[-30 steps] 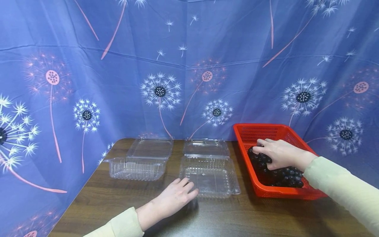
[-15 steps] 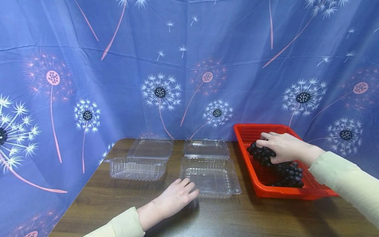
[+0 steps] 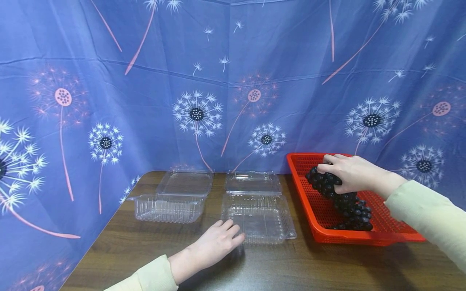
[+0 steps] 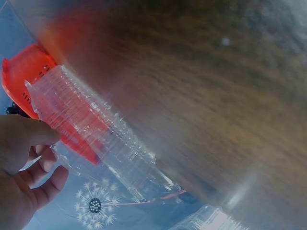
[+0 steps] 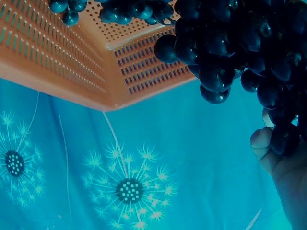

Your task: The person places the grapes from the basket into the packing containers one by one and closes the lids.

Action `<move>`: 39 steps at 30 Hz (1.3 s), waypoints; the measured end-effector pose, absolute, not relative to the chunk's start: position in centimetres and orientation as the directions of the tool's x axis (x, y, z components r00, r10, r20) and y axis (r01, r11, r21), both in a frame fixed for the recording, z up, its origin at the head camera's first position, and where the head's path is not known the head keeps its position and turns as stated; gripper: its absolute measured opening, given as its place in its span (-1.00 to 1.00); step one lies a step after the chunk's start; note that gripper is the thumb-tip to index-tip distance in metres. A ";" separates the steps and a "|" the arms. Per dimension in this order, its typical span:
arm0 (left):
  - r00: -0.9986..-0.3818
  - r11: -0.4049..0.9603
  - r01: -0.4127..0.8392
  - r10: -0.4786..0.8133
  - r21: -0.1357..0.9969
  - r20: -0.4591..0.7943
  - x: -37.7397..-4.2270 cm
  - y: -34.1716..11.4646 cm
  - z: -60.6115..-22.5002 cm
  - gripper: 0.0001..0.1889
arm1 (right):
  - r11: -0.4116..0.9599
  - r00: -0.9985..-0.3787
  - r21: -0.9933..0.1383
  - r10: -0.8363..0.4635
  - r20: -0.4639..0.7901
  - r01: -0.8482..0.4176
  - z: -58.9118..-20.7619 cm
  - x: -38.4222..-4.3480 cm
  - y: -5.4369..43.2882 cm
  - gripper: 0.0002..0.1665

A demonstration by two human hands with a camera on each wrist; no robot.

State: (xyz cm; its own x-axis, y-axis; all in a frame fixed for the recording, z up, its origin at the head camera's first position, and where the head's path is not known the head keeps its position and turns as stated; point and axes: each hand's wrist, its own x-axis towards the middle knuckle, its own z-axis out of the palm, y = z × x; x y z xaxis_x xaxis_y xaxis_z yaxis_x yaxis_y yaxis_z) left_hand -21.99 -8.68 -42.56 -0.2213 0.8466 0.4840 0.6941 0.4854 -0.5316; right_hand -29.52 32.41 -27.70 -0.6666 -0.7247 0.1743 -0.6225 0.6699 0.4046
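In the head view, we see the right hand [image 3: 351, 173] clamped on a bunch of round black grapes [image 3: 325, 185] — over a rectangular red plastic basket [image 3: 356, 237]. The left wrist view shows us the left hand [image 4: 17, 196] relaxed, near a clear plastic box [image 4: 96, 127]. From the right wrist, the grapes lie against the fingers [image 5: 261, 138].

The red basket wall [image 3: 302, 196] separates the grapes [image 3: 332, 190] from the nearer clear box [image 3: 256, 222], with room above.
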 end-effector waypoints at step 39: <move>-0.293 0.503 0.691 0.851 -0.519 0.435 -21.7 -8.3 -43.2 -0.74 | 0.580 -0.530 0.508 -0.808 0.258 -0.637 -22.0 -28.5 29.2 -0.40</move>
